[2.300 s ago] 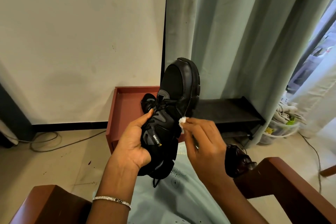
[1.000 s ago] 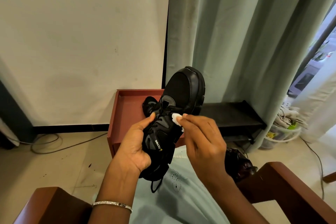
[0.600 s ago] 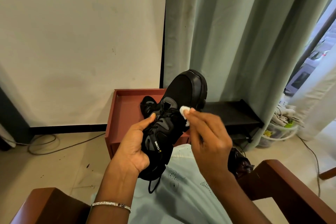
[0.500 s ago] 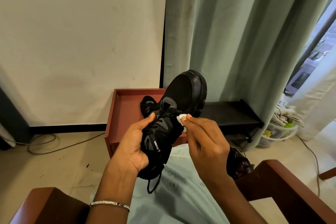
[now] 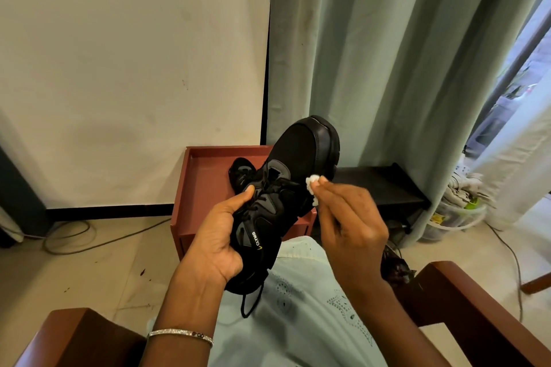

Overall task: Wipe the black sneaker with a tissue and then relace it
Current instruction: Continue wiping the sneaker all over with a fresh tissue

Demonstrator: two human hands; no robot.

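Observation:
A black sneaker (image 5: pixel 298 158) is held up over my lap, toe pointing away and up. My left hand (image 5: pixel 217 235) grips it around the heel and tongue, thumb on the laces. My right hand (image 5: pixel 348 217) pinches a small wad of white tissue (image 5: pixel 312 185) and presses it against the shoe's right side near the lace area. A loose black lace end (image 5: pixel 250 304) dangles below the heel.
A red-brown low table (image 5: pixel 205 167) stands ahead with a second black shoe (image 5: pixel 241 173) on it. A black shoe rack (image 5: pixel 378 185) sits at right by the green curtain (image 5: pixel 387 53). Wooden chair arms (image 5: pixel 465 307) flank my lap. Cables (image 5: pixel 74 235) lie on the floor.
My right hand has rubbed the tissue back and forth along the sneaker's right side, now a little further toward the toe. My left hand keeps the same grip.

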